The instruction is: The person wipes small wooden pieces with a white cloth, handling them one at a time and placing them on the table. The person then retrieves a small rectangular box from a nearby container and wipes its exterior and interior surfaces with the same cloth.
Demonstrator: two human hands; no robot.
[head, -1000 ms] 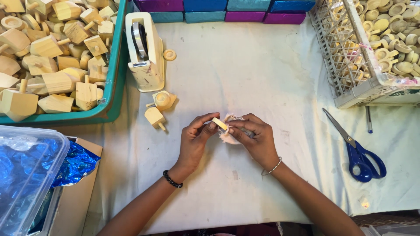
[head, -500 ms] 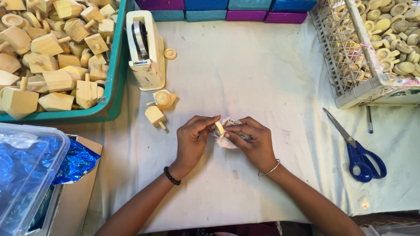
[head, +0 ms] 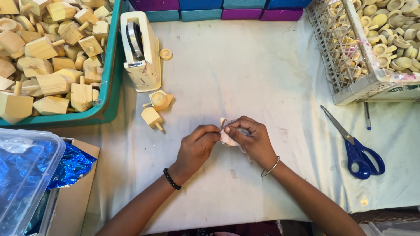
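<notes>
My left hand [head: 195,147] and my right hand [head: 251,139] meet at the middle of the white cloth-covered table [head: 245,70]. Between them they pinch a small pale bundle [head: 227,136], a wooden piece mostly hidden in light wrapping. The fingertips of both hands press on its top edge. Two loose wooden spinning tops [head: 155,109] lie just up and left of my left hand. A black bead bracelet sits on the left wrist, a thin metal bangle on the right.
A white tape dispenser [head: 140,50] stands beside a teal tray [head: 109,94] full of wooden tops. A white mesh basket [head: 345,65] of wooden discs is at upper right. Blue-handled scissors [head: 356,148] and a pen [head: 366,116] lie right. Blue foil sheets [head: 70,168] and a clear lid [head: 22,175] sit lower left.
The pale stick that stood out between my fingers is now covered by the wrapping. Both hands have closed tighter around the bundle and barely shifted.
</notes>
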